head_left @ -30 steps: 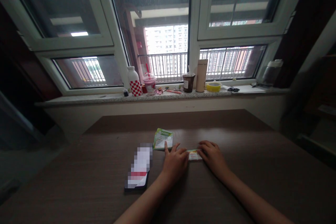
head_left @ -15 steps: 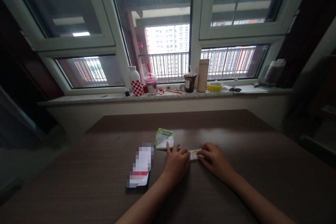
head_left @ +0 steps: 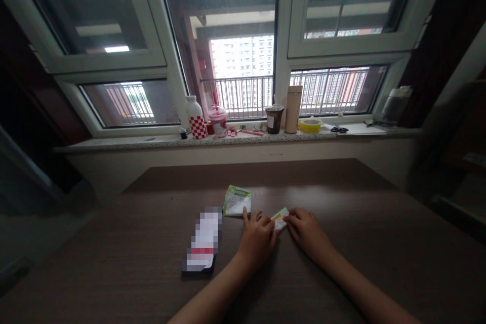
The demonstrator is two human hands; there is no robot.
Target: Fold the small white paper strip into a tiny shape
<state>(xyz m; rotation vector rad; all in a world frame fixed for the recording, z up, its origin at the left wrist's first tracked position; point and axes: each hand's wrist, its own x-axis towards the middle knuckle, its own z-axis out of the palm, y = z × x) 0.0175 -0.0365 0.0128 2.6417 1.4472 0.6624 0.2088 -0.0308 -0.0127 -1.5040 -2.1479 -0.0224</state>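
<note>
A small white-and-green packet (head_left: 280,218) with a yellow label lies tilted between my hands, low over the brown table. My left hand (head_left: 258,237) has its thumb and fingers closed at the packet's left edge, while its index finger stretches toward a larger green-and-white packet (head_left: 237,201). That larger packet lies flat just beyond my left hand. The fingers of my right hand (head_left: 306,228) pinch the small packet's right edge. Left of my left hand rests a phone (head_left: 203,240) with a blurred screen.
The brown table (head_left: 360,263) reaches to the wall below the window. Along the stone sill (head_left: 114,144) stand a checked white bottle (head_left: 196,119), a pink drink cup (head_left: 217,121), a dark drink cup (head_left: 274,119), a beige flask (head_left: 293,111), yellow tape (head_left: 310,126) and scissors (head_left: 339,129).
The small packet has turned, its right end now angled up and away, and more of its face shows. My right hand has shifted slightly left. The larger packet and phone stay put.
</note>
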